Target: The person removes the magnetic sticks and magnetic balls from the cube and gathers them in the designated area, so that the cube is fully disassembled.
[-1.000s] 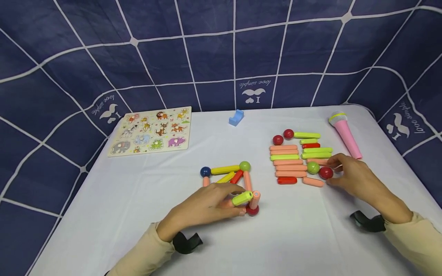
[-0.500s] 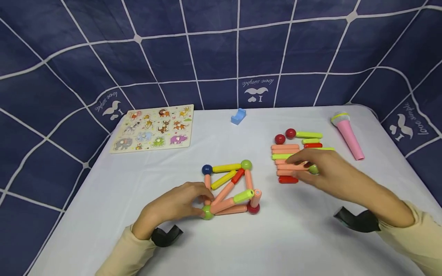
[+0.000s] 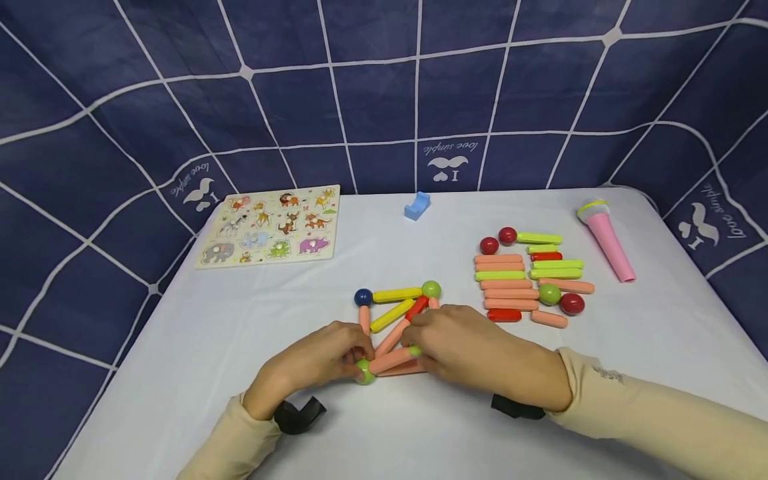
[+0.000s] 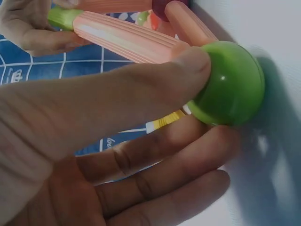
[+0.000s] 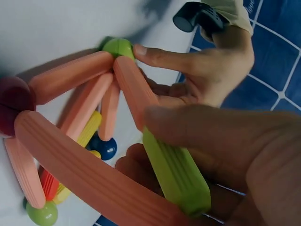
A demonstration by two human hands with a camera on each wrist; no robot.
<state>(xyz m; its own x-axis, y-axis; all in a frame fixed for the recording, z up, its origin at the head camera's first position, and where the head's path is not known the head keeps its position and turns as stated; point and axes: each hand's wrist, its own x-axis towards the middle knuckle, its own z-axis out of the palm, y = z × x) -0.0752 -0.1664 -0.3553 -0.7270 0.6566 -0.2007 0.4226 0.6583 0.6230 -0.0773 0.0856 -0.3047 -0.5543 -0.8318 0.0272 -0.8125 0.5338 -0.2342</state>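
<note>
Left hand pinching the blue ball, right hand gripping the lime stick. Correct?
Not quite: the left hand pinches a green ball, as the left wrist view shows; the blue ball is at another corner. The right hand does grip the lime stick.

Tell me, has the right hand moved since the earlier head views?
Yes. In the head view, judged against the pink toy microphone, the right hand has moved left, from over the loose sticks to the ball-and-stick frame.
</note>
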